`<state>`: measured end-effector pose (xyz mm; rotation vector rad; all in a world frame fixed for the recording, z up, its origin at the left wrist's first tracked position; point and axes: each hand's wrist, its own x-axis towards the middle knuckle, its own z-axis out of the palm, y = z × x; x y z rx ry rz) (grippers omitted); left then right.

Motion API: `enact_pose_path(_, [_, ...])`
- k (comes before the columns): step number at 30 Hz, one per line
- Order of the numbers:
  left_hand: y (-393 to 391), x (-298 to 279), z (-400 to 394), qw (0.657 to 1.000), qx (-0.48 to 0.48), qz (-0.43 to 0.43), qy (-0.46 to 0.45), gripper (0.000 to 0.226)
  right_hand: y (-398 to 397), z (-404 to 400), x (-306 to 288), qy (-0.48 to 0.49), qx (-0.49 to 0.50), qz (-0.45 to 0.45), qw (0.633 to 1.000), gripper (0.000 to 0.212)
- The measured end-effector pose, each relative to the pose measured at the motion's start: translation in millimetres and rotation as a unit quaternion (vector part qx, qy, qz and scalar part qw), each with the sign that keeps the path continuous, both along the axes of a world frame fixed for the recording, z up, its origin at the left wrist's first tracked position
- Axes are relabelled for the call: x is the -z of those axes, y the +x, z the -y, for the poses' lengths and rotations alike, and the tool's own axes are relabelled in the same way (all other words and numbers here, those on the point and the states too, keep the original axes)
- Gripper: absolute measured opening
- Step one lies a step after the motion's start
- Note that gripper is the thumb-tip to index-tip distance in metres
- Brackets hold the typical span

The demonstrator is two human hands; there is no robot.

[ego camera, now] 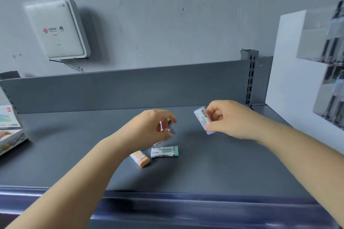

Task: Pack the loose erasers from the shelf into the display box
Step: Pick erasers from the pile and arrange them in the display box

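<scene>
Head view: erasers look light, firm, slick in sleeves; best pinched across the short sides. Left hand curls fingers around a pinkish eraser; right hand pinches a purple eraser. Orange eraser and green eraser lie on the shelf near; display box far left.

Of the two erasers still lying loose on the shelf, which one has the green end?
The green-tipped eraser, lying flat with its barcode showing, right of the orange-tipped eraser. Both lie just below the left hand.
</scene>
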<state>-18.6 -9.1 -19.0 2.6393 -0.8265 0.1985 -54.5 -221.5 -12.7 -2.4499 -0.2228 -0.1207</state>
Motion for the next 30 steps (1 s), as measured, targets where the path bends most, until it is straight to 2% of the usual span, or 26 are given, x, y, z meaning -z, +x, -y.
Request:
enact_pose_path(3, [-10.9, -5.4, -6.6, 0.996, -0.021, 0.036, -0.084, 0.016, -13.8, 0.3, -7.5, 0.108, -0.019, 0.022, 0.994, 0.017])
enact_pose_path(6, [-24.2, -7.1, -16.4, 0.979, -0.066, 0.059, -0.182, 0.012, -27.0, -6.5, -9.9, 0.173, -0.047, 0.046, 0.983, 0.026])
enact_pose_path(9, [-39.1, -4.5, -27.7, 0.951, -0.104, 0.044, -0.288, 0.010, -38.0, -22.4, -9.0, 0.230, -0.070, 0.073, 0.968, 0.028])
enact_pose_path(12, [-51.1, -0.7, -43.0, 0.926, -0.125, 0.016, -0.356, 0.010, -41.6, -44.6, -0.5, 0.297, -0.084, 0.078, 0.948, 0.025])
enact_pose_path(16, [-61.8, 6.4, -71.5, 0.909, -0.148, 0.017, -0.390, 0.016, -41.3, -81.1, 12.7, 0.374, -0.105, 0.053, 0.920, 0.019])
enact_pose_path(24, [-85.0, 5.5, -154.4, 0.885, -0.195, 0.020, -0.423, 0.014, -34.6, -162.9, 30.0, 0.447, -0.076, 0.041, 0.890, 0.020])
enact_pose_path(30, [-97.2, 12.9, -241.5, 0.872, -0.213, 0.014, -0.442, 0.005, -38.3, -249.7, 35.8, 0.448, -0.102, 0.049, 0.887, 0.025])
